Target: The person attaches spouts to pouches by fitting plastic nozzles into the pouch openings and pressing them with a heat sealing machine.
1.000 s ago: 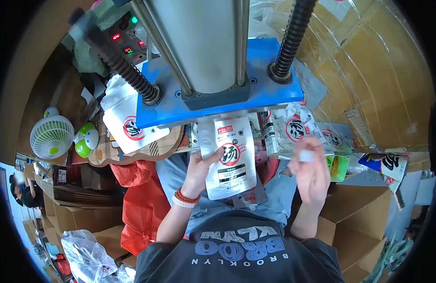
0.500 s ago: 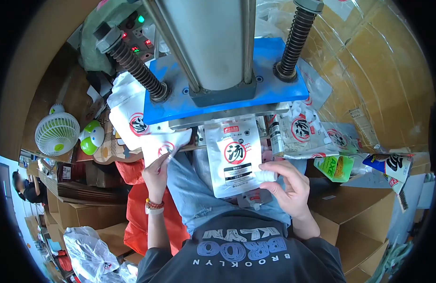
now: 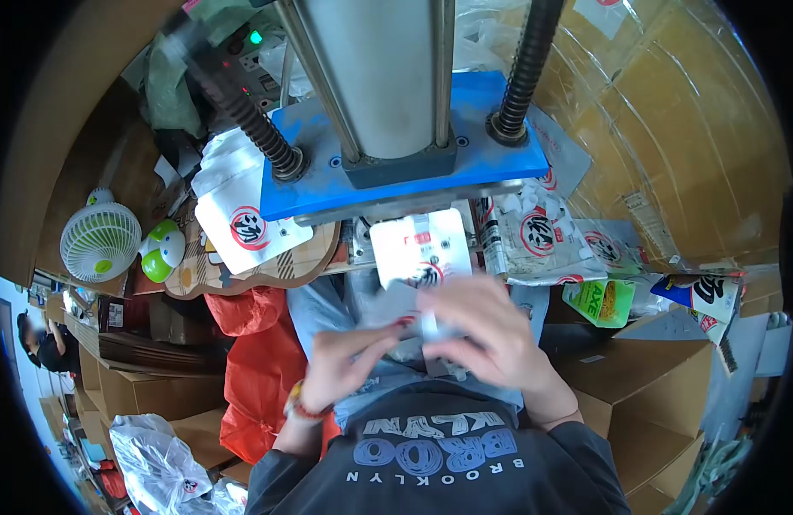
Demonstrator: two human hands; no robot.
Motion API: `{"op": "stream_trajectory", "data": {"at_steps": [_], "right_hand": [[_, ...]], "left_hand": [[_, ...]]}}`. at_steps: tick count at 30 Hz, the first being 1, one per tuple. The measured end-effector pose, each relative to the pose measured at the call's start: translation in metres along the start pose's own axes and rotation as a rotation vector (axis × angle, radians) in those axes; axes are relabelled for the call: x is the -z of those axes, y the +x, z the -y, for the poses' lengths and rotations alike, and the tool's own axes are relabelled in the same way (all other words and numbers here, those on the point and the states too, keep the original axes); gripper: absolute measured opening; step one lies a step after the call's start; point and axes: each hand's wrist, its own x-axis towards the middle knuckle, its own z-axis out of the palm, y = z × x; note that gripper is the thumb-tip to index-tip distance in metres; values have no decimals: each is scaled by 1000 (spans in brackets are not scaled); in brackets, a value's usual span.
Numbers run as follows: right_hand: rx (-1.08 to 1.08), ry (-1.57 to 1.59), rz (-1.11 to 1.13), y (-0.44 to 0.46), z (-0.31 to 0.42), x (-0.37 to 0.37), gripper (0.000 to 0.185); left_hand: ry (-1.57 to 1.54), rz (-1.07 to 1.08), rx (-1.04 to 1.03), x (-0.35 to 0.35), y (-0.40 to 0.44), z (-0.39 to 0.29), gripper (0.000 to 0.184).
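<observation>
A white pouch with a red-ringed black character lies below the press, its lower part hidden. In front of it, a second pouch is smeared by motion, its lower edge at my left hand, whose fingers are closed on it. My right hand is blurred close beside it. Between that thumb and forefinger shows a small white spout. Whether the spout sits inside the second pouch I cannot tell.
A stack of pouches lies on the wooden board at left, beside a small fan. To the right are a bag of white spouts and a green AXE container. Open cardboard boxes stand at lower right.
My left hand has carried a pouch from the left to the middle. My right hand has shifted left toward it. The printed pouch now lies farther back, below the press.
</observation>
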Motion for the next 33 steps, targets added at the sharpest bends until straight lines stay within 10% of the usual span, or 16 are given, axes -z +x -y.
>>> {"op": "stream_trajectory", "data": {"at_steps": [6,12,15,16,18,21,25,29,33], "right_hand": [[-212,-273,-302,-11,-41,39,26],[-286,-823,-107,-12,-157,25,28],[-377,-843,-9,-21,-144,23,30],[-369,-841,-11,-23,-144,25,30],[-293,-738,-130,-34,-143,32,30],[-504,319,-562,-49,-134,27,31],[-477,729,-446,-34,-73,27,34],[-206,676,-326,-12,-25,-1,26],[121,-118,-14,6,-24,-36,46]], "left_hand": [[-953,-111,630,-55,49,51,20],[-1052,-160,593,-56,65,67,23],[-589,-199,483,-27,64,87,26],[-442,-339,307,-7,67,94,52],[1007,-593,165,34,57,120,82],[1016,-191,226,46,19,161,103],[595,-478,96,32,-10,145,28],[338,-563,207,23,-23,104,45],[308,-372,-6,7,-11,24,39]]}}
